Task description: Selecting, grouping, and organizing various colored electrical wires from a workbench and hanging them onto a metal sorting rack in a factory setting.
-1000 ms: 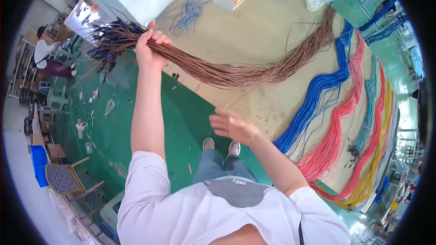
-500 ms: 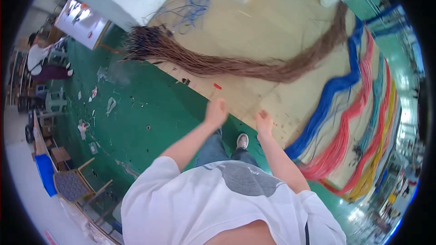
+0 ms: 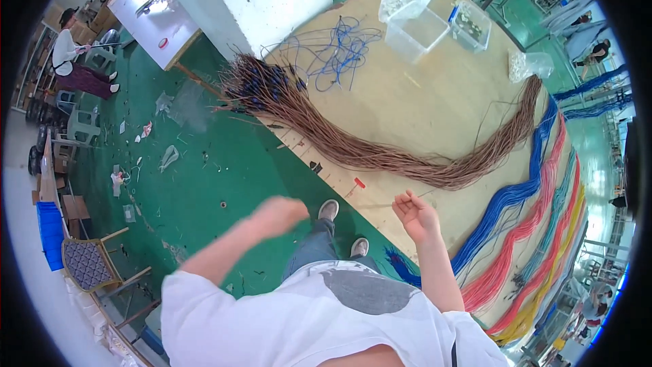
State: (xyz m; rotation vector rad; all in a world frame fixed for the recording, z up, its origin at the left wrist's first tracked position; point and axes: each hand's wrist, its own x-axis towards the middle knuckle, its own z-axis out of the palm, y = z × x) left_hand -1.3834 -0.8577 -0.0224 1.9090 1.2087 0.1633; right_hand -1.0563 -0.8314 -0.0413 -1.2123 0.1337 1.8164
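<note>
A long bundle of brown wires [image 3: 380, 156] lies curved across a large plywood table [image 3: 435, 102], its blue-tipped ends fanned out at the near left edge. My left hand [image 3: 278, 214] is blurred, held over the green floor and holding nothing. My right hand [image 3: 415, 216] hovers just above the table's near edge, fingers loosely curled and apart, a little below the brown bundle and not touching it.
Blue [image 3: 502, 204], red [image 3: 536, 231], teal and yellow wire bundles lie along the table's right side. Loose blue wires [image 3: 339, 54], clear plastic bins [image 3: 421, 30] and bags sit at the far end. A white pillar, a chair [image 3: 92, 261] and a seated person are to the left.
One second ago my left hand held the brown bundle's end up high; it has let go, the bundle now lies on the table, and both hands have dropped back toward me.
</note>
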